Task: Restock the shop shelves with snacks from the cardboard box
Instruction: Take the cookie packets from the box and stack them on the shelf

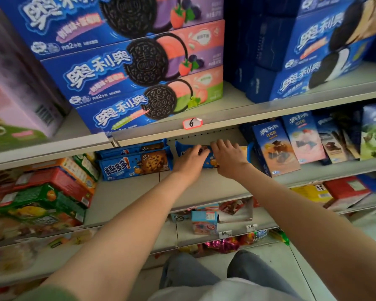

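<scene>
Cookie packet [210, 161]: a long blue film-wrapped packet lying on the middle shelf [204, 187], towards the back, just right of the stacked packets [137, 161] of the same kind and left of the upright cocoa boxes [274, 148].
Left hand [190, 160]: we lay it on the packet's left part, fingers curving over the top; the thumb is hidden from us.
Right hand [229, 158]: we spread the fingers over the packet's right part and curl them toward its far edge, with the thumb at the near lower edge, so it grips the packet.
Cardboard box: not in view.
Weight: we judge it light, an easy load for two hands.
Stiffness: probably a tray inside gives the long sides some body, while the crimped ends are floppy.
Surface: the glossy film looks slippery, so a pinch holds better than a flat push.
Fragility: the cookies likely crack if we squeeze or bend the middle.
Where to hold: along the long edges near both ends, not by the crimps.
Step in hand: we judge this as seating the packet beside the stack.
</scene>
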